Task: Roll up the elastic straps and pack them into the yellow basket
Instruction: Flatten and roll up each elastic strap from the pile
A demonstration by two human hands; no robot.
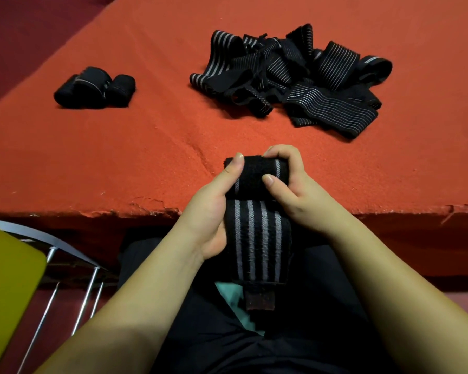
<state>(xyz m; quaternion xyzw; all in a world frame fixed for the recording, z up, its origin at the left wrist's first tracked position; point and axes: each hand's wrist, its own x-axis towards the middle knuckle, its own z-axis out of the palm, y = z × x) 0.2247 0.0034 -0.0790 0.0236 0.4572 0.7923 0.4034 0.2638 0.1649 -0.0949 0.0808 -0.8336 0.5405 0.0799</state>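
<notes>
A black elastic strap with grey stripes (pixel 257 238) is partly rolled at the near edge of the orange table (pixel 119 157). My left hand (pixel 214 203) grips the roll's left end, thumb on top. My right hand (pixel 289 184) grips its right end, fingers curled over it. The unrolled tail hangs down over my lap, ending in a dark fastener tab. Two rolled straps (pixel 95 87) lie at the far left of the table. A tangled pile of loose striped straps (pixel 295 79) lies at the far right. The yellow basket is not identifiable in view.
A yellow object (pixel 8 287) with metal rods beside it stands at the lower left, below the table edge. The table's front edge is chipped. Bare orange surface lies between my hands and the pile.
</notes>
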